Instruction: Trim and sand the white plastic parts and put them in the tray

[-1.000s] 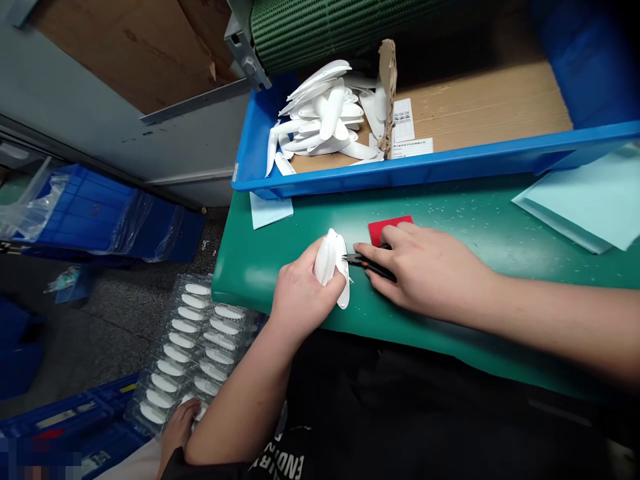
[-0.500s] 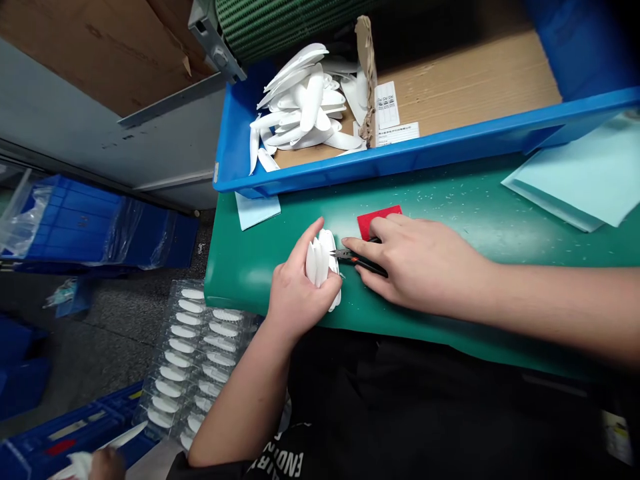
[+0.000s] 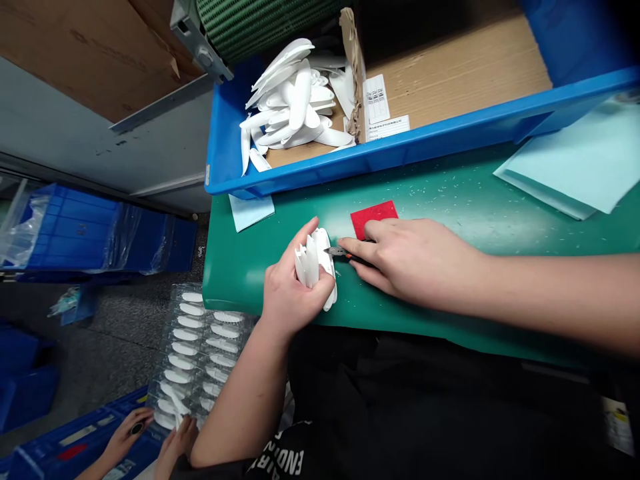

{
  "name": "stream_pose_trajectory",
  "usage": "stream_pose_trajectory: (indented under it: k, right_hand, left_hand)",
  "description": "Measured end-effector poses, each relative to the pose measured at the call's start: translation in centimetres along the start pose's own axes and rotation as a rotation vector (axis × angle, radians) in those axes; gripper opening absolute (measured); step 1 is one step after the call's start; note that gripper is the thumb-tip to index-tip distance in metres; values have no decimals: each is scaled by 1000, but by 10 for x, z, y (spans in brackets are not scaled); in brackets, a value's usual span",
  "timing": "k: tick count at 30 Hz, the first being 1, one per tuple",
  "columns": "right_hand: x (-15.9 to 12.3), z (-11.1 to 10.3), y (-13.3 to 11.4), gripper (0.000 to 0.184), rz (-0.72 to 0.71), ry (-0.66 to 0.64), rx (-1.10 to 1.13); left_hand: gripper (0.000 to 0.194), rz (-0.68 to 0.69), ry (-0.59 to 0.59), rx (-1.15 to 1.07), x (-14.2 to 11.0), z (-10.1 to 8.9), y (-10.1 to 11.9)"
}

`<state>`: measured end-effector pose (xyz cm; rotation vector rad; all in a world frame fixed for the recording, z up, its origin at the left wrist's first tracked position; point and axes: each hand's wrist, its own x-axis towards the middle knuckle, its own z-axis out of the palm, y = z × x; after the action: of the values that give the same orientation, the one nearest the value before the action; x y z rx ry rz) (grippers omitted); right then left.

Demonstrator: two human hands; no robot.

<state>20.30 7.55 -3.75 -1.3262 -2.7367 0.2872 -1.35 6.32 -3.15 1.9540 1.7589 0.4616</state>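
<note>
My left hand (image 3: 293,293) is shut around a bundle of white curved plastic pieces (image 3: 313,263), held just above the green mat (image 3: 425,207). My right hand (image 3: 415,260) rests on the mat and grips small black-and-orange cutters (image 3: 340,252). Most of the cutters are hidden under my fingers, and their metal tips sit right by the white pieces. A red pad (image 3: 373,215) lies partly under my right fingers.
A blue tray (image 3: 400,150) beyond the mat holds a pile of white pieces (image 3: 290,100) on cardboard. Pale blue sheets (image 3: 575,160) lie at the right. Another person's hands (image 3: 130,437) work at a clear blister tray (image 3: 197,353) at lower left.
The view has drifted, shifting everything left. The bundle has turned in my left hand, and the cutter tips now sit closer to it. Another person's hands have come into view at lower left.
</note>
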Motion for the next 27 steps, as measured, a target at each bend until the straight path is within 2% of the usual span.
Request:
stream_pose_trajectory:
  k: [7,11,14,16,20,27]
  right_hand:
    - [0,13,13,39,82,168,166]
    - [0,14,16,38,79,229,211]
    - [1,13,13,38,54,289,263]
    - [0,14,10,38,22,322,272]
    - [-1,15,5,40,-60,322,203]
    - [-2,16,0,41,-70,305,104]
  left_hand:
    - [63,-112,-66,-75,11,-6,-3]
    - [43,-166,-57,-128,9,-8,-9]
    - [29,-235,-87,-327,5,-8,-14]
    - [27,-288,-136,-486,3,-7,-14]
    - [30,-318,-182,-638,0,-6,-7]
    - [23,-284,-118,-586,-4,-3,0]
